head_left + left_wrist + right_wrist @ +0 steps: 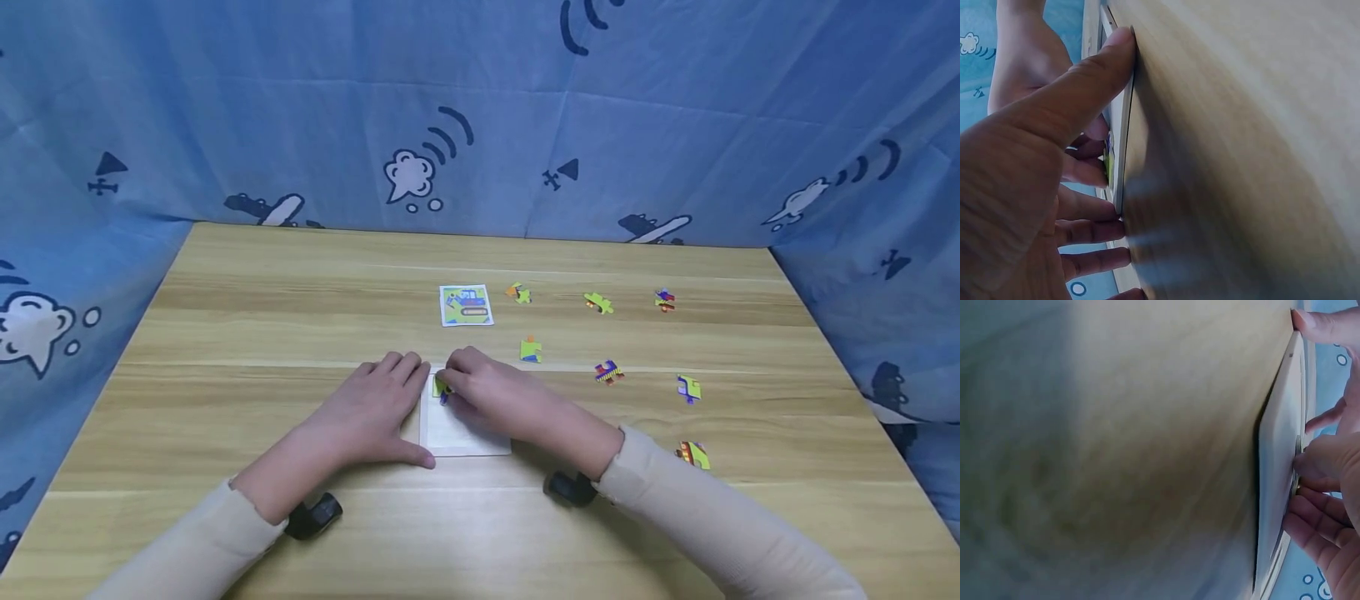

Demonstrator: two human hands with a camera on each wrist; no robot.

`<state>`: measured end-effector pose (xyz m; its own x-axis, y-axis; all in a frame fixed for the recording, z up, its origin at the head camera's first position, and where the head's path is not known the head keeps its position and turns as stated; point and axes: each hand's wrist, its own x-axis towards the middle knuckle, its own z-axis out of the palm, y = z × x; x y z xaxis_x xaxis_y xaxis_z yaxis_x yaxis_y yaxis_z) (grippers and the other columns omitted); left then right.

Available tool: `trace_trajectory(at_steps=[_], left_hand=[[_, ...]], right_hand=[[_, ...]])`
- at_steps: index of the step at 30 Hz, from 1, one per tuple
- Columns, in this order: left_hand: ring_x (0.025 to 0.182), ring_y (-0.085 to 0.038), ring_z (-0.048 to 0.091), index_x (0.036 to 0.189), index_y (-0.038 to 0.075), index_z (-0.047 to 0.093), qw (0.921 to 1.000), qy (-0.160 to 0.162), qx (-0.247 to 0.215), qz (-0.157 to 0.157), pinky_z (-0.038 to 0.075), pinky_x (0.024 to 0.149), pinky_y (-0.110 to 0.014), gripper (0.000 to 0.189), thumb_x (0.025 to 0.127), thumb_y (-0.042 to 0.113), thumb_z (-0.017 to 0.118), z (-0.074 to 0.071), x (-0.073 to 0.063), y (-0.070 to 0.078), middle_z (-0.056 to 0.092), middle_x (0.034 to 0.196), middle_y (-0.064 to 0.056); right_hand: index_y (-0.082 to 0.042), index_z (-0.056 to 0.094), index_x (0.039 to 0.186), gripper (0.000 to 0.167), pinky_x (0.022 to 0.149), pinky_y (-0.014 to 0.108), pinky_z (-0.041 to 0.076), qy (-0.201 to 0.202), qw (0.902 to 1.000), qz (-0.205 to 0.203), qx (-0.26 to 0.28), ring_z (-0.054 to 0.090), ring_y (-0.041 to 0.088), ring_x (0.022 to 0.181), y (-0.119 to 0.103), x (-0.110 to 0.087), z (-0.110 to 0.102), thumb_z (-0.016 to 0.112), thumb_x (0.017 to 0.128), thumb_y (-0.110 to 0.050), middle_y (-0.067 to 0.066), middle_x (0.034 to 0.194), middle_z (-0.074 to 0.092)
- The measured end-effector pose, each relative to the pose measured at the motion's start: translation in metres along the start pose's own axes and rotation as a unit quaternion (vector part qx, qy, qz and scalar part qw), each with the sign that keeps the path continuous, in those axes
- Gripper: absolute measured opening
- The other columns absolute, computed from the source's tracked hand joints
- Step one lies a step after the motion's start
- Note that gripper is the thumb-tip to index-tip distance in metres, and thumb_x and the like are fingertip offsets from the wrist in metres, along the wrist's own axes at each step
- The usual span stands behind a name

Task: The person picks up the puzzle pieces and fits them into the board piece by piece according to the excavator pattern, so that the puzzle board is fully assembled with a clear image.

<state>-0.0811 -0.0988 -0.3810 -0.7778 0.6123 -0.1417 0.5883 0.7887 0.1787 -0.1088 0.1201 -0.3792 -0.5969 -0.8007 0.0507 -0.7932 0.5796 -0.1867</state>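
A square pale puzzle tray [472, 437] lies on the table in front of me. My left hand [367, 417] rests along its left side, with the thumb at the near left corner and straight fingers by the far one. Over the tray's far left corner, my right hand [498, 396] pinches a green and blue jigsaw piece [440, 389] between thumb and fingers. The right wrist view has the right fingertips [1302, 465] down at the tray's surface. In the left wrist view a green bit of the jigsaw piece [1109, 164] shows beside those fingers.
Beyond the tray lies a square picture card [467, 306] with a blue excavator. Several loose jigsaw pieces are spread to the right, among them a green one [531, 350], a purple and yellow one [608, 372] and a red-edged one [693, 454]. A blue patterned curtain [480, 125] hangs behind the table.
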Motion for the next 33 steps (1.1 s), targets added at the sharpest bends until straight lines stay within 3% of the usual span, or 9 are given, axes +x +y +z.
trace_trajectory(at_steps=[17,33], left_hand=[[0.129,-0.033,0.052,0.15,-0.004,0.046,1.0,-0.006,0.0,-0.003,0.051,0.104,-0.053,0.118,0.072,0.078,0.079,-0.0017,0.0011,-0.0004,0.053,0.142,-0.015],[0.126,-0.032,0.052,0.148,-0.002,0.046,1.0,-0.008,0.004,-0.001,0.053,0.101,-0.051,0.115,0.072,0.079,0.078,-0.0011,0.0017,0.0008,0.054,0.14,-0.013]], right_hand=[[-0.003,0.074,0.123,0.024,0.094,0.026,0.059,0.002,0.9998,-0.008,-0.02,0.064,0.018,0.109,-0.0032,0.0062,0.0032,0.068,0.101,-0.011,0.008,0.114,0.066],[-0.004,0.075,0.122,0.023,0.085,0.025,0.057,-0.015,0.9997,0.018,0.006,0.059,0.016,0.1,-0.0049,0.0069,0.0042,0.068,0.101,-0.012,0.005,0.109,0.063]])
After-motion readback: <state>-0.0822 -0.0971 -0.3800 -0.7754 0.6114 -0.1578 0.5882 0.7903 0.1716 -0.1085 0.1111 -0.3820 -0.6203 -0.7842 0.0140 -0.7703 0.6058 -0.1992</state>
